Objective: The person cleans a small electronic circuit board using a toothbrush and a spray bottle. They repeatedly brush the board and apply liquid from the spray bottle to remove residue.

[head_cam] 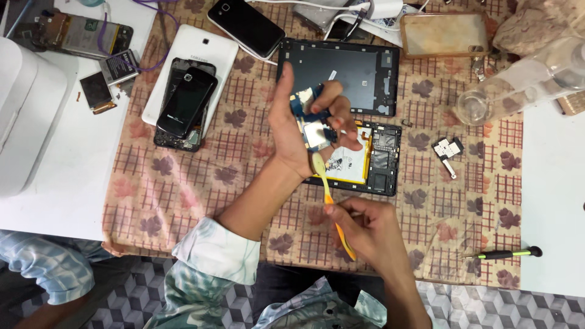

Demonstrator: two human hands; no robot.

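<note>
Left hand [298, 131], raised over the patterned tablecloth [183, 183], fingers clamped on a small blue-and-silver circuit board [314, 125]. Right hand [372, 234], nearer, fingers closed round the handle of a yellow-and-orange toothbrush [332, 204], whose bristle head touches the board's near edge. Just beyond lies an opened black tablet chassis [381, 161]; a green-handled screwdriver [503, 253] lies near right.

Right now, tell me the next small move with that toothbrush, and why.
Probably stroke the toothbrush head lightly across the blue circuit board. The left hand holds the board up above the opened tablet, and the right hand has the bristles at the board's lower edge.
</note>
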